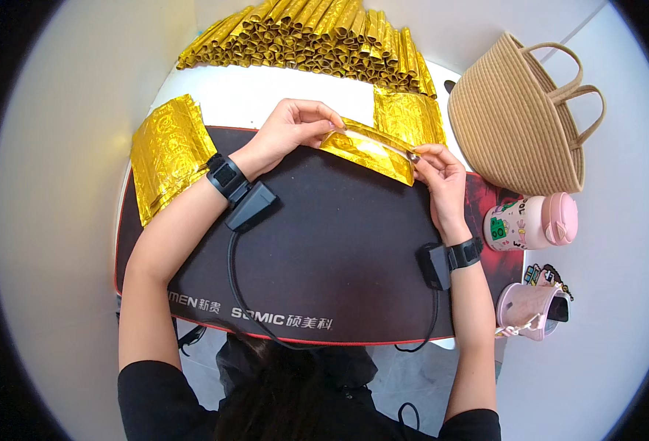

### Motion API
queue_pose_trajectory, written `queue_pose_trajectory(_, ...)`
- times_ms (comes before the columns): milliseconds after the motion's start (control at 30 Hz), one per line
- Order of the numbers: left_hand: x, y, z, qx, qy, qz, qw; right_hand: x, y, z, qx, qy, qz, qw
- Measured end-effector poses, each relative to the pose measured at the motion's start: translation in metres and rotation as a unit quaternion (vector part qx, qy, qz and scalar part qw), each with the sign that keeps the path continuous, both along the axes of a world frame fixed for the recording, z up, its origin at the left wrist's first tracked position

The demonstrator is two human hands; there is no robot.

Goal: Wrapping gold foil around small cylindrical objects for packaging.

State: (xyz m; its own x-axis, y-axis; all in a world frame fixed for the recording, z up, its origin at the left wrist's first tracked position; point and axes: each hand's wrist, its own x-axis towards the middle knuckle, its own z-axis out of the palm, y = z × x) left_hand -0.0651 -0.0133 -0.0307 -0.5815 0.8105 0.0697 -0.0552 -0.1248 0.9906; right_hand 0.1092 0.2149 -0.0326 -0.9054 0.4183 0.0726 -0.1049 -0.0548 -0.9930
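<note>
Between my two hands a sheet of gold foil paper [372,151] is stretched above the far part of the dark mat, with a pale strip along its upper side. My left hand [295,128] pinches its left end between thumb and fingers. At the right end, my right hand [440,170] grips the foil, fingers closed on the edge. Just behind the right end lies a pile of flat gold foil sheets [409,110]. Another stack of gold sheets [166,151] rests at the left, beside my left forearm.
Many rolled gold foil tubes [324,44] are heaped along the back. A woven basket [512,114] with two handles stands at the right. Nearer are a pink-lidded bottle [526,223] and a pink cup [523,309]. Cables run from both wrist straps over the dark mat [324,250].
</note>
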Motion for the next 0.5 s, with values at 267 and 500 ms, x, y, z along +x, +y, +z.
queue_pose_trajectory(267, 0.0024, 0.0022, 0.0008, -0.011, 0.003, 0.001, 1.0, -0.0012, -0.0039, 0.0044, 0.021, -0.005, -0.013, 1.0)
queue_pose_trajectory(500, 0.0045, 0.0036, 0.0037, -0.017, 0.002, -0.01, 1.0, 0.0, -0.002, 0.0046, 0.026, -0.002, -0.015, 1.0)
